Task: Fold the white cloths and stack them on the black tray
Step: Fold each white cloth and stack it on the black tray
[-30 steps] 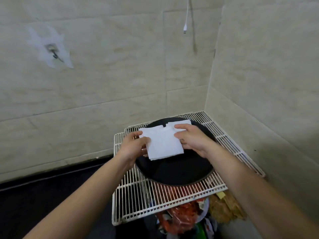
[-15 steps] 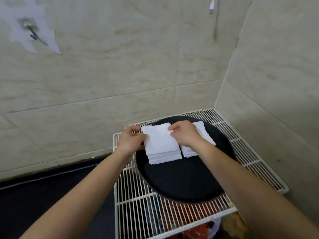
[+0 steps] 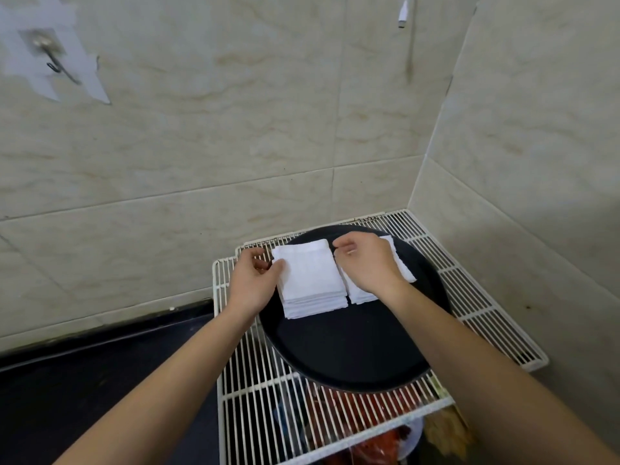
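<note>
A round black tray lies on a white wire rack. Two stacks of folded white cloths sit side by side on its far part. The left stack shows in full, square and neat. My left hand is at its left edge, with the thumb on the top cloth's corner and the fingers curled behind it. My right hand hovers just right of that stack with loosely curled fingers that hold nothing. It covers most of the right stack.
The wire rack fills the corner between two tiled walls and overhangs red bags and clutter below. A dark counter lies to the left. A metal hook is on the left wall, and a white cable end hangs above.
The folded cloth went down onto the left stack on the tray. My right hand has let go of it and drawn slightly right. The camera tilted down and closer.
</note>
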`<state>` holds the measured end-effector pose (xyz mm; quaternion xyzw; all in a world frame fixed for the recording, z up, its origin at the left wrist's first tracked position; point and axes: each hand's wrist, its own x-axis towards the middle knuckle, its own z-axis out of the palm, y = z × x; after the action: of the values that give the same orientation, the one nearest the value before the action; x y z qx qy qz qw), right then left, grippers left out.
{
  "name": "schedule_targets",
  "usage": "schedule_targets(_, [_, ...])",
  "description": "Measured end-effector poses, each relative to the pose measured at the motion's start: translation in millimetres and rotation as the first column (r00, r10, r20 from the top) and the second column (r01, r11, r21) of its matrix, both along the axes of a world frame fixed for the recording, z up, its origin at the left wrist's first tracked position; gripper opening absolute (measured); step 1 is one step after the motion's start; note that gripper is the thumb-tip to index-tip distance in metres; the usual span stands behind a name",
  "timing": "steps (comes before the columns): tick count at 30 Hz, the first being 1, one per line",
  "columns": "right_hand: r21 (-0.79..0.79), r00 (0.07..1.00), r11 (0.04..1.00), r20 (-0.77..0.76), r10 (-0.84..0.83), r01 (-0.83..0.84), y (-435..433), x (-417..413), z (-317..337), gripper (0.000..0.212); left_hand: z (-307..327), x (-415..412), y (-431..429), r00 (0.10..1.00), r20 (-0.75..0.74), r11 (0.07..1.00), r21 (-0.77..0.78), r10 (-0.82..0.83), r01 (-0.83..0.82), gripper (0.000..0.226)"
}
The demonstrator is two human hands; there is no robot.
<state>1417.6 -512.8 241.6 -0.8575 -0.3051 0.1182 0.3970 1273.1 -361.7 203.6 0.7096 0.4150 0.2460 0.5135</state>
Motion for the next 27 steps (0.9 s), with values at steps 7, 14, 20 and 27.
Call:
schedule_targets(7, [0.208, 0.952, 0.931, -0.009, -0.305, 0.300, -56, 33, -29, 0.032, -11, 11, -16, 0.985, 0.172, 0.967, -0.248, -0.006, 0.050, 0.071])
schedule_targets(14, [0.170, 0.884, 0.904, -0.342, -0.320, 0.393, -79, 39, -53, 0.056, -23, 24, -38, 0.970, 0.231, 0.908, -0.418, 0.080, 0.025, 0.061])
schedule_targets(20, [0.222, 0.888, 0.916, -0.400, -0.226, 0.333, -69, 23, -57, 0.054, -21, 24, -38, 0.978, 0.205, 0.913, -0.405, 0.042, 0.046, 0.049])
schedule_targets(27, [0.185, 0.960, 0.956, -0.207, -0.187, 0.226, -69, 15, -65, 0.051, -23, 19, -34, 0.986, 0.156, 0.933, -0.343, -0.053, 0.105, 0.054])
